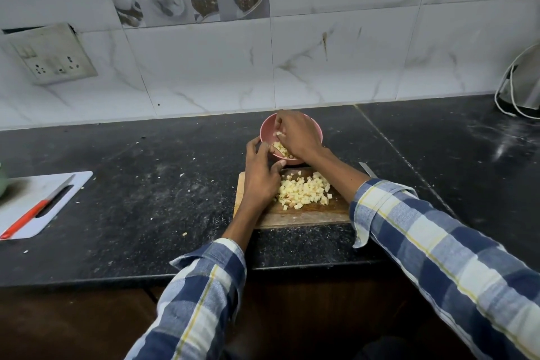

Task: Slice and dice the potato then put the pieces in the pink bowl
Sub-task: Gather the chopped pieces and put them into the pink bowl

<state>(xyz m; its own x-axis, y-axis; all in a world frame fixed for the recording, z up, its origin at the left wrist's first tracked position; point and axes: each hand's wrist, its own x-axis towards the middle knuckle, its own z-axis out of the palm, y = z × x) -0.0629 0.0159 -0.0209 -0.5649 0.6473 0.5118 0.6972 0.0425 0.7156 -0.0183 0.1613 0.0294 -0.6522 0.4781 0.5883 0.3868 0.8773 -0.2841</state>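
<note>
A pile of diced potato (304, 190) lies on the wooden cutting board (309, 213) near the counter's front edge. Just behind the board stands the pink bowl (267, 126), with some potato pieces inside it. My right hand (296, 133) hovers over the bowl, fingers curled down, and a few cubes show under its fingertips. My left hand (260, 172) grips the bowl's near left rim, thumb and fingers curled round it. A knife blade tip (367, 169) peeks out on the counter behind my right forearm.
A white cutting board (29, 207) with a red-handled knife (32, 212) lies at the left. The black counter (146, 184) is strewn with small crumbs. An appliance with a white cord (520, 88) stands at the far right. A socket plate (49, 55) is on the tiled wall.
</note>
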